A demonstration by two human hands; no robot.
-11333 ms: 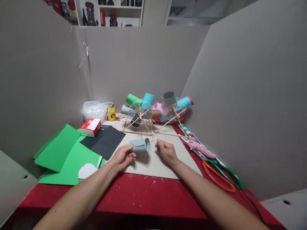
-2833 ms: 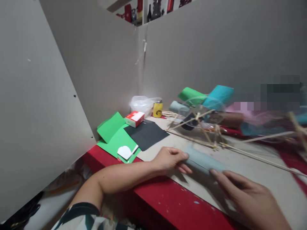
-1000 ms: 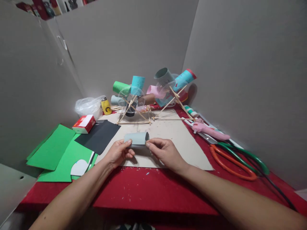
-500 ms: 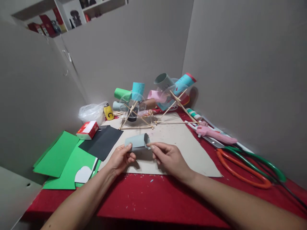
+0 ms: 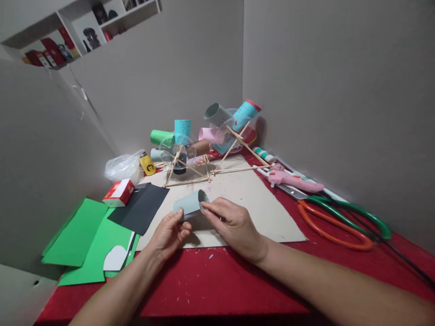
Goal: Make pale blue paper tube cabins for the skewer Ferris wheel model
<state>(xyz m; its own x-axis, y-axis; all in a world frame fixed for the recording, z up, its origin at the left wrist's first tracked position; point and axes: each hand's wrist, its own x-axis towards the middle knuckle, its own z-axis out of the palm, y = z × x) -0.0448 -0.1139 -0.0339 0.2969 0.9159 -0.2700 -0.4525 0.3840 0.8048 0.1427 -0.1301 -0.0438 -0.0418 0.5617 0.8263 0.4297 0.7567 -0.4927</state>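
Note:
A pale blue-grey paper tube is held just above the beige board, lying on its side with its dark open end toward the right. My left hand pinches its left end, thumb on the outer face. At the open end, my right hand grips the rim between thumb and forefinger. Behind the tube stands a small wheel of clear discs with coloured paper tubes, on a wooden stick frame. A larger wheel with a grey-green tube and a blue tube is farther right.
At left lie green sheets, a black sheet, a red-and-white box, a yellow tube and a plastic bag. Along the right are a pink glue gun, large scissors and a glue bottle. Red cloth covers the table.
The view has swung a little to the right, so everything sits farther left. My right fingers have shifted slightly on the tube's open rim; both hands keep their hold.

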